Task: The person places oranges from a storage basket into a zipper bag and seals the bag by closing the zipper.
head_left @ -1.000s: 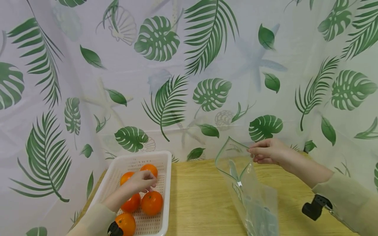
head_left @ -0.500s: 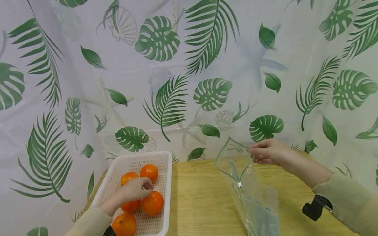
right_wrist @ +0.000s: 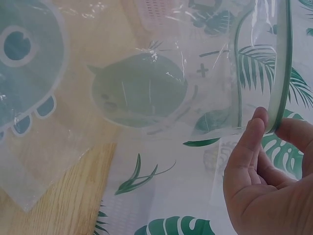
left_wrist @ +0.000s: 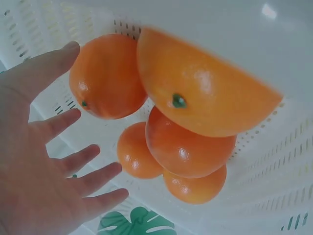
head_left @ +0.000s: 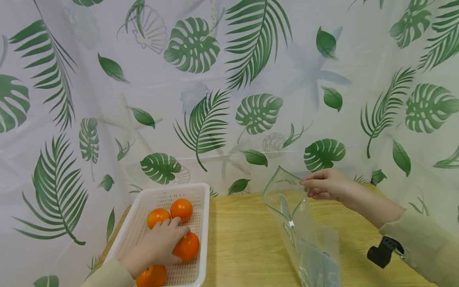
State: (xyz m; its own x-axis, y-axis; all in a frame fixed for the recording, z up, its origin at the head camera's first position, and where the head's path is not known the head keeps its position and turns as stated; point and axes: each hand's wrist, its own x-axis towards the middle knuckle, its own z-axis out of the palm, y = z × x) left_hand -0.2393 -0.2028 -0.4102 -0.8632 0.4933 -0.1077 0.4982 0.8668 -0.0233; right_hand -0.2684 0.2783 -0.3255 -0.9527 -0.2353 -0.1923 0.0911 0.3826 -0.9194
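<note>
My left hand (head_left: 155,241) reaches over the white basket (head_left: 205,239), its fingers spread above an orange (head_left: 188,248) near the basket's right side. The left wrist view shows the fingers apart and fairly straight, with the thumb tip right at the side of that orange (left_wrist: 110,78). Several more oranges lie in the basket, one partly under the forearm. On the right, a clear zip bag (head_left: 308,247) with a green seal stands with its mouth spread wide. My right hand (head_left: 327,185) pinches the bag's rim between thumb and fingers, as the right wrist view also shows (right_wrist: 269,171).
A wooden table (head_left: 236,239) carries the basket and the bag. Close behind it hangs a white curtain (head_left: 215,131) printed with green leaves. Blue-green cartoon shapes (right_wrist: 139,90) decorate the bag. The basket's raised walls surround the oranges.
My left hand has come down and nearer in the basket, its fingers spreading out over the right-hand orange. My right hand keeps its pinch on the bag in the same spot.
</note>
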